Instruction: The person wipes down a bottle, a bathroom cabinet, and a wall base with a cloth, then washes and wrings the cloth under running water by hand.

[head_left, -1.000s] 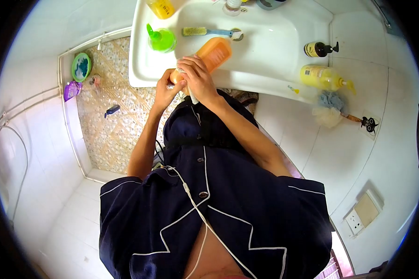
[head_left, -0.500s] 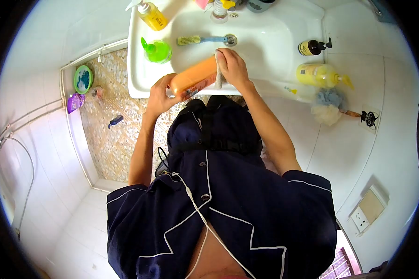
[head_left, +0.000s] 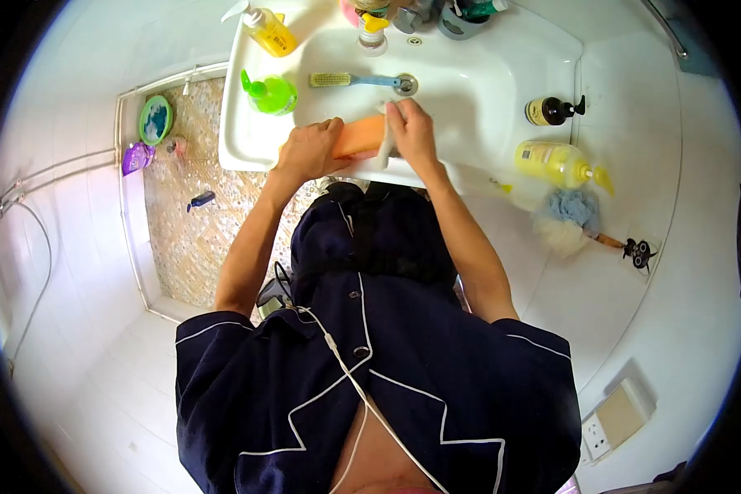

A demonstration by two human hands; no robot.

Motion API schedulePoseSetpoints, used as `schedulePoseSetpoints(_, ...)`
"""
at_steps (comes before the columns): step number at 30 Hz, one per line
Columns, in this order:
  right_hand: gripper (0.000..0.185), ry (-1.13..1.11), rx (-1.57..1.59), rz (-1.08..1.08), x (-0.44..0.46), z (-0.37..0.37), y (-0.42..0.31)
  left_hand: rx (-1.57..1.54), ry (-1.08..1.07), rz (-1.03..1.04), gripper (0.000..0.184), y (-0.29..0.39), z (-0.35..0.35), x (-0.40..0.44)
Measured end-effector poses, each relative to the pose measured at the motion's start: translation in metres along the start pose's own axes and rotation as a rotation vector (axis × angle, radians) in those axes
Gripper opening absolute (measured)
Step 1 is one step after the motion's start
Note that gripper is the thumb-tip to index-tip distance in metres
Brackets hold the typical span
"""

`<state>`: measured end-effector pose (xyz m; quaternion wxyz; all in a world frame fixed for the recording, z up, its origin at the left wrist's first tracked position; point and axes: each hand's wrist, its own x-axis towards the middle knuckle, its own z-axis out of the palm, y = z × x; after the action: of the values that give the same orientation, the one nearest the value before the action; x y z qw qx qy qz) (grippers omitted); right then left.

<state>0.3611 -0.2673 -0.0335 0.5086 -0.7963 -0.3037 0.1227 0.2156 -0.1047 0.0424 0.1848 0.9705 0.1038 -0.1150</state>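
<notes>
My left hand (head_left: 309, 150) is wrapped around one end of an orange bottle (head_left: 361, 136), held lengthwise over the front rim of the white sink (head_left: 247, 156). A pale grey cloth (head_left: 384, 146) lies against the bottle's other end. My right hand (head_left: 413, 136) is closed on that cloth and presses it to the bottle; the end under it is hidden. In the basin behind my hands, a brush (head_left: 362, 81) with a blue handle lies near the drain (head_left: 407, 85).
A green pump bottle (head_left: 272, 95) and a yellow pump bottle (head_left: 273, 34) are on the sink's left side. A dark pump bottle (head_left: 550, 111), a yellow bottle (head_left: 547, 162) and bath puffs (head_left: 572, 207) are to the right. A green basin (head_left: 156, 120) is on the floor at left.
My left hand has shifted its hold and now covers more of the bottle's left end. The bottle has turned, hiding its printed label, and is more level. My right hand stays on the cloth.
</notes>
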Motion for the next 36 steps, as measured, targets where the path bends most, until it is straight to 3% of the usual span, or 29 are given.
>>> schedulePoseSetpoints(2,0.028,0.081,0.053,-0.056,0.007,-0.025,-0.013,0.024,-0.002,-0.02,0.055,-0.005,0.002,-0.012)
schedulePoseSetpoints(4,0.027,0.175,0.174,0.058,0.005,-0.045,-0.019,0.014,0.21,0.093,0.055,-0.013,0.004,-0.028)
schedulePoseSetpoints(6,0.029,0.254,0.297,0.157,0.005,-0.063,-0.025,-0.013,0.257,0.095,0.057,-0.019,0.001,-0.041)
schedulePoseSetpoints(8,0.03,0.239,0.309,0.195,0.002,-0.066,-0.039,-0.019,0.397,0.154,0.06,-0.026,0.0,-0.049)
schedulePoseSetpoints(10,0.026,0.245,0.396,0.046,0.002,-0.054,-0.062,-0.045,0.418,0.157,0.063,-0.034,0.004,-0.052)
schedulePoseSetpoints(12,0.028,0.149,0.461,0.047,0.003,-0.048,-0.084,-0.086,0.513,0.171,0.064,-0.038,0.007,-0.055)
schedulePoseSetpoints(14,0.028,0.134,0.798,0.16,0.003,-0.035,-0.081,-0.124,0.557,0.168,0.065,-0.043,0.009,-0.057)
schedulePoseSetpoints(15,0.028,0.134,0.795,0.157,0.005,-0.035,-0.089,-0.188,0.596,0.146,0.065,-0.044,0.008,-0.059)
schedulePoseSetpoints(17,0.032,0.383,1.213,0.488,0.012,-0.037,-0.112,-0.254,0.65,0.112,0.065,-0.048,0.01,-0.062)
schedulePoseSetpoints(21,0.031,0.361,1.177,0.482,0.014,-0.037,-0.125,-0.418,0.72,-0.033,0.065,-0.057,0.015,-0.071)
schedulePoseSetpoints(23,0.031,0.264,0.807,0.326,0.007,-0.023,-0.126,-0.465,0.748,-0.067,0.066,-0.058,0.017,-0.073)
schedulePoseSetpoints(26,0.028,-0.037,0.632,-0.123,0.004,0.007,-0.174,-0.477,0.747,-0.065,0.067,-0.064,0.018,-0.071)
schedulePoseSetpoints(28,0.028,-0.046,0.527,-0.176,0.001,0.018,-0.192,-0.469,0.755,0.022,0.067,-0.069,0.019,-0.072)
schedulePoseSetpoints(30,0.028,-0.073,0.516,-0.118,0.005,0.024,-0.189,-0.5,0.759,-0.003,0.067,-0.071,0.021,-0.075)
schedulePoseSetpoints(33,0.027,-0.132,0.794,0.05,0.012,0.037,-0.18,-0.573,0.736,0.03,0.067,-0.076,0.024,-0.079)
schedulePoseSetpoints(36,0.027,-0.164,0.739,0.065,0.021,0.033,-0.171,-0.599,0.766,0.054,0.066,-0.077,0.022,-0.077)
